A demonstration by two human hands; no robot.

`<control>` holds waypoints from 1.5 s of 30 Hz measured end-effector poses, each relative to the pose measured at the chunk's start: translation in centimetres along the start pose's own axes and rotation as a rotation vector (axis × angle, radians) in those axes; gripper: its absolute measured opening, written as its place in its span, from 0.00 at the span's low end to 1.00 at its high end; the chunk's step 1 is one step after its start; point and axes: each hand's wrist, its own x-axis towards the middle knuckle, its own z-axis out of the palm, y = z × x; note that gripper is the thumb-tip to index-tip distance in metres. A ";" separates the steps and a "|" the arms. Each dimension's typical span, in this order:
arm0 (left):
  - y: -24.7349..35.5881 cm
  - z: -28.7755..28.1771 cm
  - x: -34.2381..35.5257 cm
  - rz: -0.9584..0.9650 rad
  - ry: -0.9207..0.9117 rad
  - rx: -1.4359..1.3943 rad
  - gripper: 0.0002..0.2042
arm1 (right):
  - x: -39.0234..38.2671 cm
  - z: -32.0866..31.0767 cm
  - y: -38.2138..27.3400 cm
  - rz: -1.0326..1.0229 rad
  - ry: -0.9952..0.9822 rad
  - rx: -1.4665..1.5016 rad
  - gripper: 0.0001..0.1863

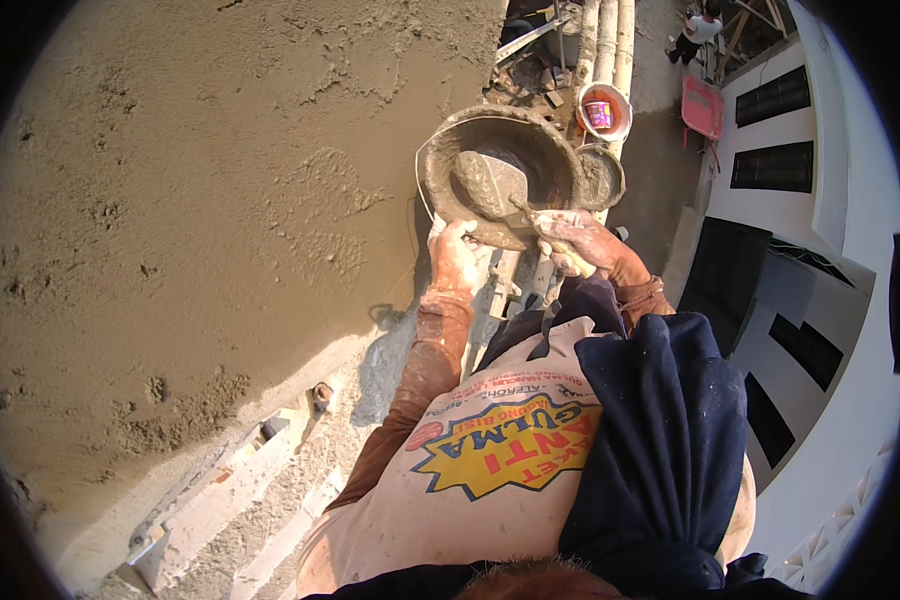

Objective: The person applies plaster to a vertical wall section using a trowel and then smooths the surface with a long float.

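Note:
A mortar-caked bucket [562,168] with a thin wire handle is in front of me, its mouth facing up toward me. My left hand [454,256] grips its near rim, thumb over the edge. With its fingers wrapped round the handle, my right hand [582,243] holds a trowel [511,183]. The trowel's blade is inside the bucket's mouth and carries a lump of wet grey mortar [482,178]. Mortar smears cover both hands and the sleeves. My left palm is partly hidden from view.
Wet mortar coats the broad surface [200,170] on my left. Beyond the bucket are a smaller mortar-filled container [600,178], a white-and-orange bucket [622,118] holding a purple tub, and bamboo poles [606,40]. Farther off are a red wheelbarrow [703,107] and a person [697,34]. A white building [830,130] stands right.

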 end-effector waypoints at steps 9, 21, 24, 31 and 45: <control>1.6 0.4 -1.3 -0.040 -0.155 -0.123 0.14 | -1.3 8.2 -12.8 -0.490 -0.142 0.321 0.26; -0.8 -2.6 -2.7 0.201 -0.131 0.359 0.14 | 17.4 16.2 -23.3 -1.387 1.014 -0.336 0.32; -0.6 -5.3 -2.5 0.109 -0.055 0.106 0.17 | 11.7 21.7 -15.0 -1.173 0.188 -0.497 0.32; 0.3 -5.3 -2.6 0.016 0.080 0.011 0.21 | -1.1 7.6 -6.9 -0.603 0.212 -1.088 0.28; -0.9 -2.1 -1.6 0.371 -0.043 0.507 0.20 | 1.9 2.2 1.0 -0.245 0.329 -2.021 0.24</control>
